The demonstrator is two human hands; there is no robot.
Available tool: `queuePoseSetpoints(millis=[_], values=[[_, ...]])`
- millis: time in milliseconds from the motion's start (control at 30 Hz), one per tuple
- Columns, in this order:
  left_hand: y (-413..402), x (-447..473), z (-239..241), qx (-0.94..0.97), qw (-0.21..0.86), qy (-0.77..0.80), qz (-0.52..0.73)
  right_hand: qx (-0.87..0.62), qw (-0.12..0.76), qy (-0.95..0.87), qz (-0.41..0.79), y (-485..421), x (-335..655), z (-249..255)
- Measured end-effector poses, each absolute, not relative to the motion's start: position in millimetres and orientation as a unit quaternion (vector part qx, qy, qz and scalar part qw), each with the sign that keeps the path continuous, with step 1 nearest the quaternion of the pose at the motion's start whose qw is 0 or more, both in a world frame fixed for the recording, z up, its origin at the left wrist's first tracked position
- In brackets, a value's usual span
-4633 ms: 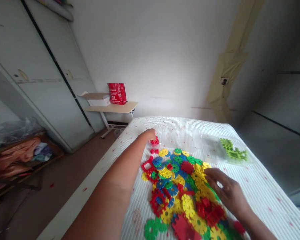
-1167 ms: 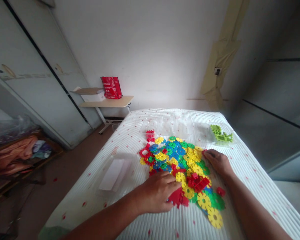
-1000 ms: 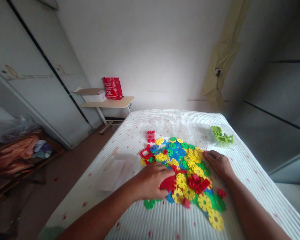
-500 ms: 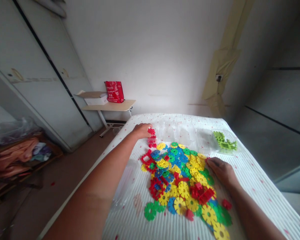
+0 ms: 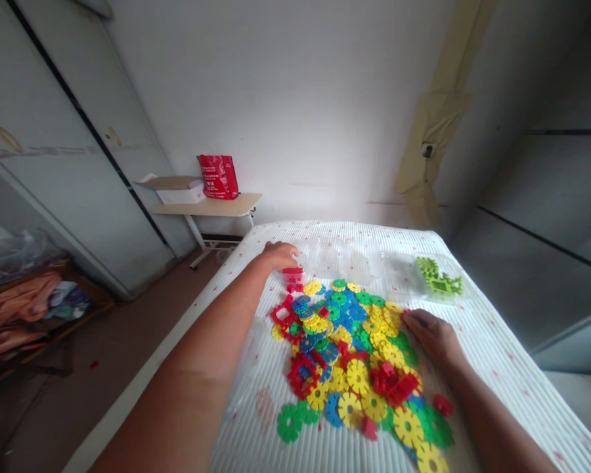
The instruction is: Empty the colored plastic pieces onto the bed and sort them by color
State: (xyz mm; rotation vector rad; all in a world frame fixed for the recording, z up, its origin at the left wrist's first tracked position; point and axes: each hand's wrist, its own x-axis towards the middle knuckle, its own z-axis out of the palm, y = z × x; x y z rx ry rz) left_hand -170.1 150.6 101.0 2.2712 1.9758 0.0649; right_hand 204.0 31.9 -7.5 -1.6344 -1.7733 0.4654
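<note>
Holding the left hand (image 5: 282,255) at the far left of the surface (image 5: 497,348), just behind the red blocks (image 5: 292,276), with fingers curving loosely and parting slightly from each other. Resting the right hand (image 5: 436,335) at the right edge of the pile, bringing fingertips together against a small red piece (image 5: 405,315), though hiding too much to tell whether pinching it or only touching it. Framing between both forearms an overlapping pile of yellow discs (image 5: 358,376), blue discs (image 5: 333,408) and green discs (image 5: 289,422), with red frames (image 5: 303,374) lying along its left side. Showing beyond the pile some clear plastic (image 5: 352,263) and, at far right, a clear tray (image 5: 398,270) holding green blocks (image 5: 443,284).
</note>
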Motion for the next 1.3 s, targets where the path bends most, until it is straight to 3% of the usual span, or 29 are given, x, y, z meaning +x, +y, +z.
queuePoseSetpoints(millis=[200, 333, 600, 867, 1300], values=[[90.5, -146.3, 110.0, 0.757, 0.013, 0.62, 0.207, -0.639, 0.321, -0.674, 0.184, 31.7, 202.4, -6.7], [25.8, -119.0, 80.7, 0.741, 0.059, 0.577, 0.338, -0.642, 0.322, -0.673, 0.177, 31.8, 202.8, -7.7], [-18.9, -124.9, -0.3, 0.642, 0.064, 0.621, 0.444, -0.637, 0.325, -0.682, 0.152, 29.5, 201.9, -7.5], [-10.9, -132.9, -21.8, 0.627, 0.058, 0.606, 0.487, -0.59, 0.373, -0.715, 0.052, 37.4, 193.0, -14.3], [-12.5, -126.3, -24.4, 0.628, 0.046, 0.596, 0.499, -0.641, 0.12, -0.758, 0.01, 44.6, 176.7, -5.7]])
